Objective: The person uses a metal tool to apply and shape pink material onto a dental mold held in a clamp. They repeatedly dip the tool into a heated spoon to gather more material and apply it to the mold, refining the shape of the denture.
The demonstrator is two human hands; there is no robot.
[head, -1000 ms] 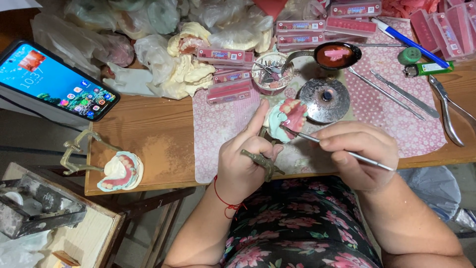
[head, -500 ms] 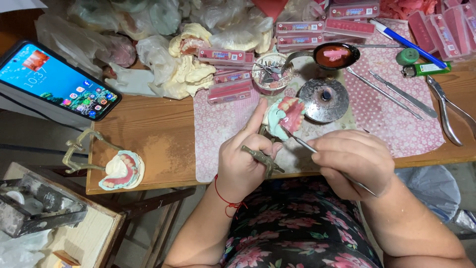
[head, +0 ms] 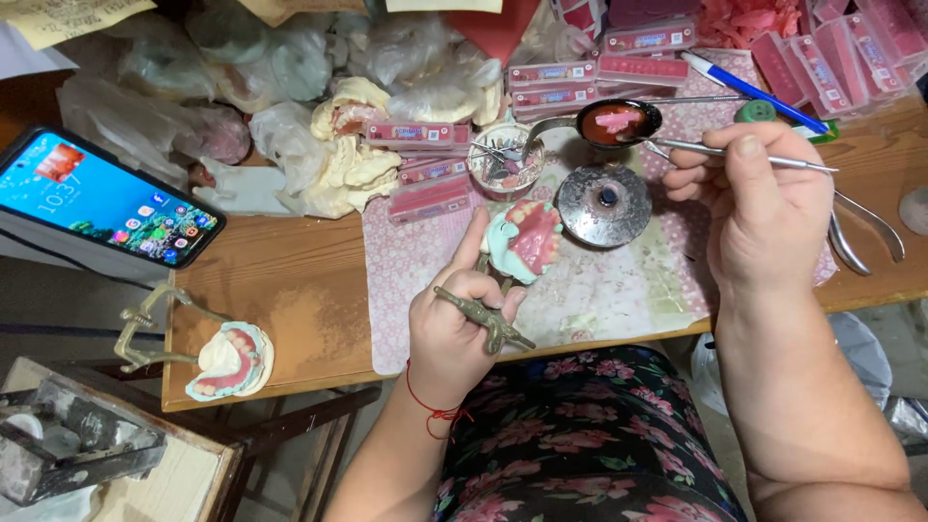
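Now the denture model (head: 522, 240) sits on its metal frame in the left hand (head: 459, 324), above the worktop (head: 300, 290). The right hand (head: 764, 208), earlier beside it, has lifted away, gripping a thin metal tool (head: 773, 159) whose tip reaches the ladle (head: 614, 124) holding pink wax. One phone (head: 101, 198) lies left; a second model (head: 230, 360) rests nearby.

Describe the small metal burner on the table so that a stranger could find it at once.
On the patterned pink mat covering the wooden table, look just right of the denture model held in the left hand. The burner is the round, shiny metal dome with a dark hole at its centre.
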